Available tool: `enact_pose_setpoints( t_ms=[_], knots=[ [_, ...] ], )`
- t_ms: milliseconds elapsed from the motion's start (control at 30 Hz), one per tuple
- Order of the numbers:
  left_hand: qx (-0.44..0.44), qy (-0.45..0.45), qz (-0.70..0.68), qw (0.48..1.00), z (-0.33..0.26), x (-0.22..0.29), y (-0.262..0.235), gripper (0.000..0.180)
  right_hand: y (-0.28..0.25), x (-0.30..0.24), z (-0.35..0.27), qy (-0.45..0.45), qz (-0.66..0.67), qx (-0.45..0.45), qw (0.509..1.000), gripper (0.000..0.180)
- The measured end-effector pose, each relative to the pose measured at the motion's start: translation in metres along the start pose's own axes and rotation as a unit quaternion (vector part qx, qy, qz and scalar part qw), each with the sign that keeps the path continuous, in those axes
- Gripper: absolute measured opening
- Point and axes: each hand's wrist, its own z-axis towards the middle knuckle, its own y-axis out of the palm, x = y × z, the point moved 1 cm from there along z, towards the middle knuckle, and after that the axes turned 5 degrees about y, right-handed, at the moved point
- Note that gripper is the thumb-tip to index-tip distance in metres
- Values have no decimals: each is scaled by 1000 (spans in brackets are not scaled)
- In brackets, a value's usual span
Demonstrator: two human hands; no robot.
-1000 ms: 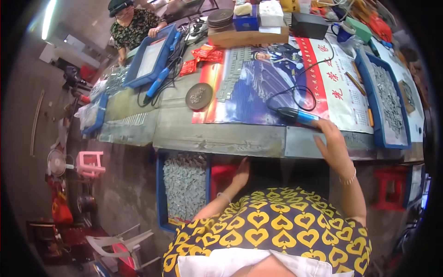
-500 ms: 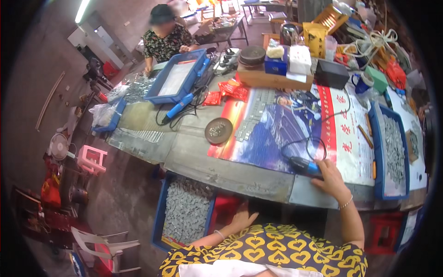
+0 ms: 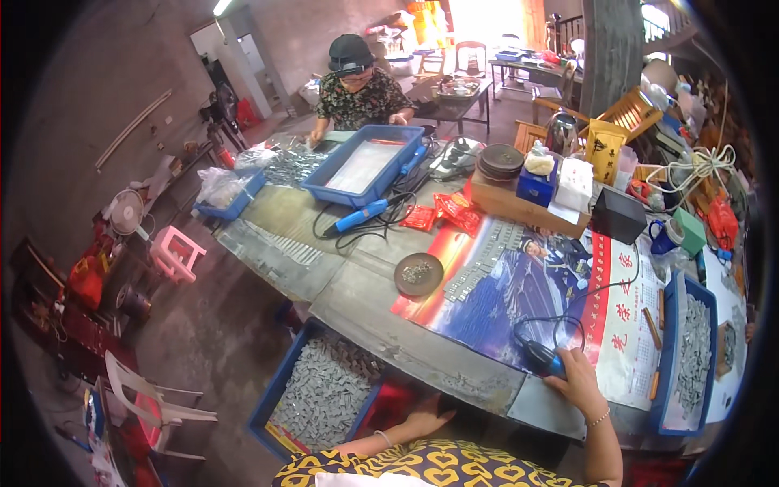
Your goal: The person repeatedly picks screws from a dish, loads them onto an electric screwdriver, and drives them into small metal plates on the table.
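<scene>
Under the right hand [image 3: 578, 380], at the near edge of the bench [image 3: 357, 300], lies a blue electric screwdriver [image 3: 542, 357]; the hand is closed over its handle, fingers wrapped round it, and the tool's dark tip points away to the hand's left. Its black cord [image 3: 560, 325] loops just beyond the hand over a large printed poster [image 3: 519, 300] that covers this part of the bench. Right of the hand stands a long blue tray [image 3: 672, 357] filled with small grey metal parts. Further out to the left of the hand sits a round dark dish [image 3: 419, 274] with a few small pieces in it.

The left hand [image 3: 428, 414] is down below the bench edge, close to the body; it is in shadow, and I cannot tell whether it is open or holding anything. Just to its left, on the floor, is a blue crate [image 3: 280, 390] heaped with grey metal parts.

Far across the bench another person [image 3: 357, 89] works beside a shallow blue tray [image 3: 365, 166], with a second blue screwdriver [image 3: 357, 217] lying near it.
</scene>
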Motion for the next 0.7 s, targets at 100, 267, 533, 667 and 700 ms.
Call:
enact_pose_setpoints(
  t_ms=[100, 267, 533, 667, 700],
  knots=[
    [-18, 6, 4, 1000, 4, -9, 5, 80, 3, 5, 2, -9, -5, 7, 1000, 61],
    [-28, 52, 33, 998, 4, -20, 3, 80, -2, 4, 7, 14, 28, -27, 999, 64],
    [-209, 189, 20, 959, -40, 31, -117, 49, -23, -7, -10, 41, 203, 3, 978, 66],
    [12, 261, -32, 965, -91, 121, -228, 37, -45, -39, -26, 105, 372, -57, 921, 54],
    [62, 252, -60, 964, -102, 141, -249, 36, -45, -40, -30, 109, 368, -59, 921, 54]
  ],
)
